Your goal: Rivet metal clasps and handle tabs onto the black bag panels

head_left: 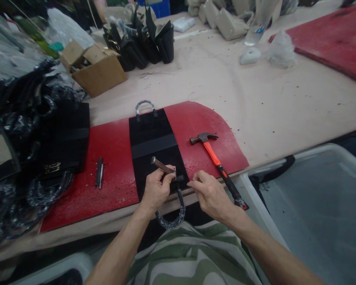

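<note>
Broadly, a pale worktop (255, 99) spans the view, with a grey tub (323, 190) below its near edge at the right. A red mat (106, 158) lies along that near edge, and a second red board (335, 39) lies towards the far right corner. On the left, a heap of black pieces (68, 134) with plastic-wrapped handles covers the mat's left end. Beyond the heap sits an open cardboard box (102, 75), with upright black bags (164, 43) just beside it, nearer the far edge.

The black panel (151, 128) lies flat across the middle of the mat. One wrapped handle (144, 102) arches at its far end; the other (172, 223) hangs past the near edge of the worktop. Right of the panel, a claw hammer (212, 152) rests with its head on the mat and its black grip reaching over the mat's near edge.

The left hand (158, 186) is clamped on a metal rod (161, 164), held tilted over the panel's near end. The right hand (209, 194) is just beside the panel's near right corner, fingers curled; whether its fingertips meet cannot be told. Two slim metal tools (99, 173) lie on the mat between heap and panel.
</note>
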The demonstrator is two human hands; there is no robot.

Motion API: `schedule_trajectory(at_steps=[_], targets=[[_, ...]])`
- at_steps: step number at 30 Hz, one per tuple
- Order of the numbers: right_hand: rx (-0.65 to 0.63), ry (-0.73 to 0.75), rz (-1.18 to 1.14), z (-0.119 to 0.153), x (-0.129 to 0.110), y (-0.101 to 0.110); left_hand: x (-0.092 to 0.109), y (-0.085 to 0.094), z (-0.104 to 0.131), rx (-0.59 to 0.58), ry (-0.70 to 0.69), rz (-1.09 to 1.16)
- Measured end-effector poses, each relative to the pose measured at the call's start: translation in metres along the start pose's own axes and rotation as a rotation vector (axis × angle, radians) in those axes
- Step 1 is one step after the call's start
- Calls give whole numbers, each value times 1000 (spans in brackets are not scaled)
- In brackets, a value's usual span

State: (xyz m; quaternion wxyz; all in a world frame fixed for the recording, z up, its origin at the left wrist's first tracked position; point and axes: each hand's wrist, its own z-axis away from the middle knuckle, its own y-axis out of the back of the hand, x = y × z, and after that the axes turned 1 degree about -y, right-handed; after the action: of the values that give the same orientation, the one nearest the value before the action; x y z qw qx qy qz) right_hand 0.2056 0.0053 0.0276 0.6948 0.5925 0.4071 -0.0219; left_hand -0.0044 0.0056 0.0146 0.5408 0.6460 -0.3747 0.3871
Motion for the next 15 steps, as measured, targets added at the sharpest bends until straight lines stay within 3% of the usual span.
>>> schedule_trajectory(at_steps=[2, 8, 15], targets=[[-35, 60, 76, 5, 0, -3, -2, 1, 0, -13, -10, 9], [-111, 42, 224, 2, -6, -6, -3, 1, 0, -23, -21, 35], [-193, 28, 222, -9, -9, 3, -6, 3, -1, -43, -26, 29]])
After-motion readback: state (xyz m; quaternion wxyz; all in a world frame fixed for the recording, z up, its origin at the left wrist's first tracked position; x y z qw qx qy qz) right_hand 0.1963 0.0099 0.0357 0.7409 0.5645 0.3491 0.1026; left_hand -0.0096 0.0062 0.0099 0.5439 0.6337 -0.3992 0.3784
